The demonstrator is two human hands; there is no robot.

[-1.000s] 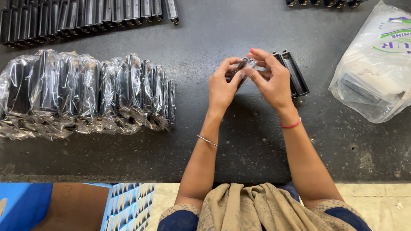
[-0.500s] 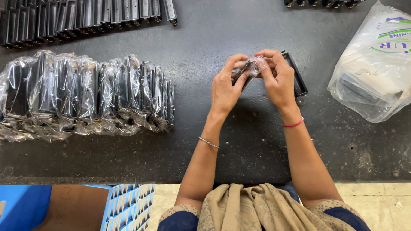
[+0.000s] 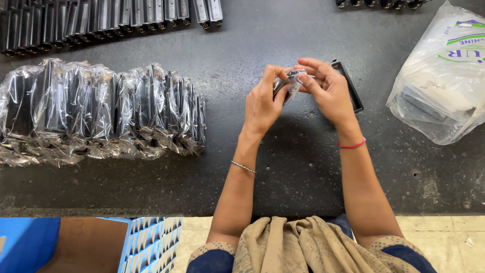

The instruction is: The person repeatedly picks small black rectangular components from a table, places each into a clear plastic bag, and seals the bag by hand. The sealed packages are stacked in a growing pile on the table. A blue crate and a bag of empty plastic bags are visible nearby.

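While 2 hands pinch 1 small wrapped part (image 3: 292, 81), left hand (image 3: 262, 103), right hand (image 3: 328, 91), 1 black tray (image 3: 348, 86) beneath.

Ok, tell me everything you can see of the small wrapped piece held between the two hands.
The wrapped piece is small and dark, sheathed in crinkled clear plastic that catches the light. It is held above the dark table, pinched between the left hand and the right hand, whose fingers cover much of it. Its exact shape is hidden. A black rectangular frame lies just behind it.
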